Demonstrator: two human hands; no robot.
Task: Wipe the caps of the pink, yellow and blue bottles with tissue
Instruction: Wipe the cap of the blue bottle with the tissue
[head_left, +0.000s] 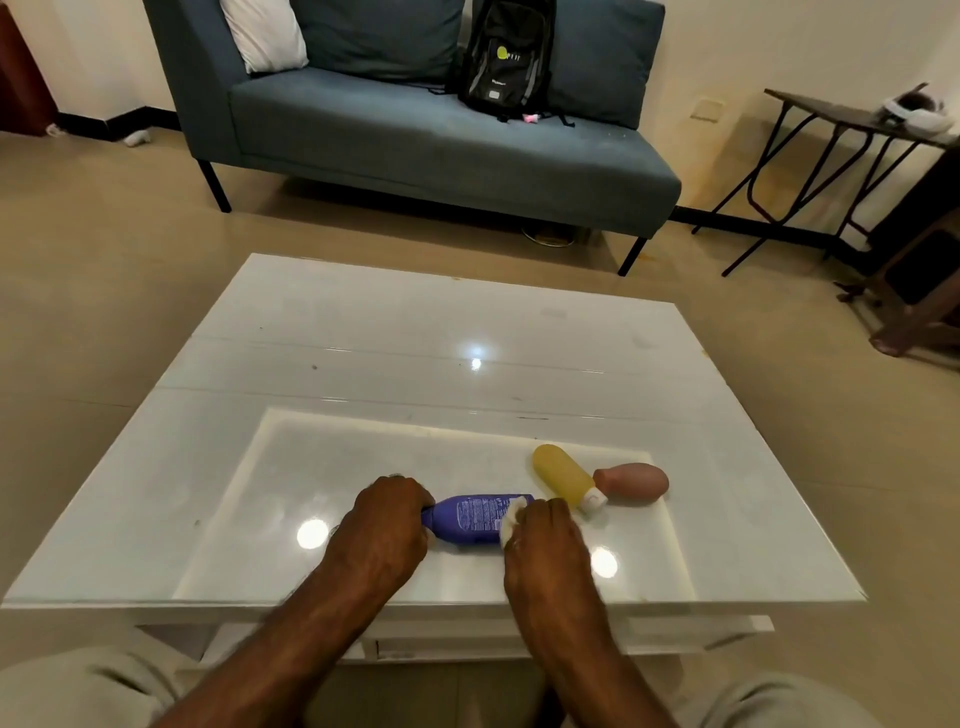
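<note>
The left hand (387, 525) is closed around one end of the blue bottle (475, 522), which lies on its side on the glossy white coffee table (415, 332). At the bottle's other end the right hand (545, 540) is curled around a wad of white tissue (511, 522), pressing it against that end; the cap itself is hidden under the fingers and the tissue. Between the two grips the bottle's back label faces up, a block of small white print on the blue plastic, too fine to read.

Just beyond the right hand lies the yellow bottle (563, 475), also on its side, its white cap (594, 500) pointing toward the right-hand knuckles and very near them. Touching that bottle close to its cap, on the side away from the hands, is the pink bottle (636, 481), lying flat too. No writing shows on either.

Far past both hands a blue-grey sofa (441, 140) carries a white pillow (262, 34) and a black backpack (506, 57) with a lime-green round logo followed by pale letters that are too blurred to make out
</note>
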